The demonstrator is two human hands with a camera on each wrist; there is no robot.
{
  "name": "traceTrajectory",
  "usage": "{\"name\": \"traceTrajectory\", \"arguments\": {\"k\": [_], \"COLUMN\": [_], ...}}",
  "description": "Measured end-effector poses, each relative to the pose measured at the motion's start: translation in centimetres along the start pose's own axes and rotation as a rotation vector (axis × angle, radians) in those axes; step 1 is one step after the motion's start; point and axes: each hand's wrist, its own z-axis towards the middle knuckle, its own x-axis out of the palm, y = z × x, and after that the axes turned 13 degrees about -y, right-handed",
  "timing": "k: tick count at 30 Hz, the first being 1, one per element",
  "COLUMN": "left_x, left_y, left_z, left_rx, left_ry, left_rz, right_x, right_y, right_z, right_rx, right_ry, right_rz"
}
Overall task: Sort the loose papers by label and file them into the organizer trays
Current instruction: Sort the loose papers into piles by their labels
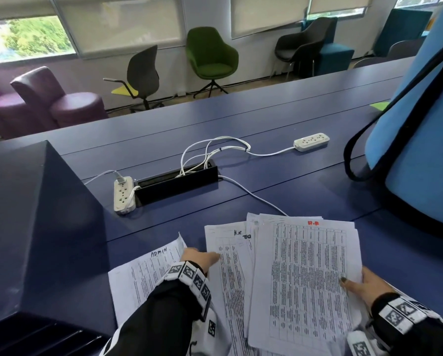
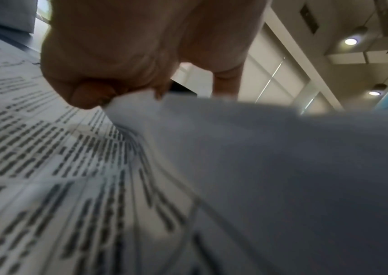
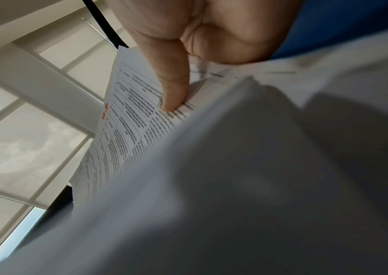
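Observation:
Printed sheets lie fanned at the near edge of the dark blue table (image 1: 279, 119). My right hand (image 1: 356, 282) grips a stack (image 1: 302, 278) at its right edge; the top sheet bears a red "H.R" label (image 1: 313, 223). In the right wrist view the thumb (image 3: 171, 89) presses on that printed sheet (image 3: 127, 126). My left hand (image 1: 202, 258) pinches the left edge of a sheet marked "H.R" in black (image 1: 228, 253). The left wrist view shows the fingers (image 2: 94, 78) pinching that paper's edge (image 2: 211, 148). A sheet marked "ADMIN" (image 1: 143, 276) lies flat under my left forearm.
A tall dark blue organizer box (image 1: 40, 222) stands at the left, with slotted tiers (image 1: 48, 337) at its foot. A light blue bag (image 1: 416, 150) with a black strap fills the right. Two white power strips (image 1: 122, 194) (image 1: 311, 141), cables and a black cable box (image 1: 176, 183) lie ahead.

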Motion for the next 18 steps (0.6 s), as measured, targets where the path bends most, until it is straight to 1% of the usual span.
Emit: {"name": "traceTrajectory", "arguments": {"k": [2, 3, 4, 5, 7, 8, 9, 12, 14, 16, 18], "left_x": [0.3, 0.4, 0.6, 0.8, 1.1, 1.2, 1.6, 2.4, 2.6, 2.6, 2.3], "left_y": [0.2, 0.3, 0.5, 0.5, 0.1, -0.3, -0.3, 0.1, 1.0, 1.9, 2.4], "left_z": [-0.2, -0.5, -1.0, -1.5, -3.1, -4.0, -4.6, -5.6, -5.4, -5.0, -4.6], "left_rx": [0.078, 0.11, 0.171, 0.254, 0.461, 0.569, 0.676, 0.898, 0.935, 0.92, 0.852], "left_ry": [0.063, 0.062, 0.04, -0.019, -0.148, -0.21, -0.259, -0.379, -0.394, -0.361, -0.253], "left_rz": [0.046, 0.022, 0.023, 0.085, 0.318, 0.386, 0.44, 0.475, 0.53, 0.539, 0.561], "right_x": [0.0, 0.0, 0.0, 0.0, 0.0, 0.0, 0.0, 0.0, -0.1, -0.1, 0.0], "right_y": [0.0, 0.0, 0.0, 0.0, -0.1, -0.1, -0.1, -0.1, -0.3, -0.4, -0.3], "right_z": [0.0, 0.0, 0.0, 0.1, 0.1, 0.1, 0.1, 0.2, 0.2, 0.3, 0.3], "right_rx": [-0.003, -0.009, -0.007, -0.002, 0.006, 0.009, 0.009, 0.001, -0.006, -0.004, -0.009], "right_ry": [-0.004, 0.0, 0.001, 0.007, 0.007, 0.002, 0.001, -0.004, -0.009, -0.001, -0.013], "right_rz": [0.005, 0.002, -0.007, -0.007, 0.008, 0.005, 0.003, -0.006, -0.016, -0.021, -0.005]}}
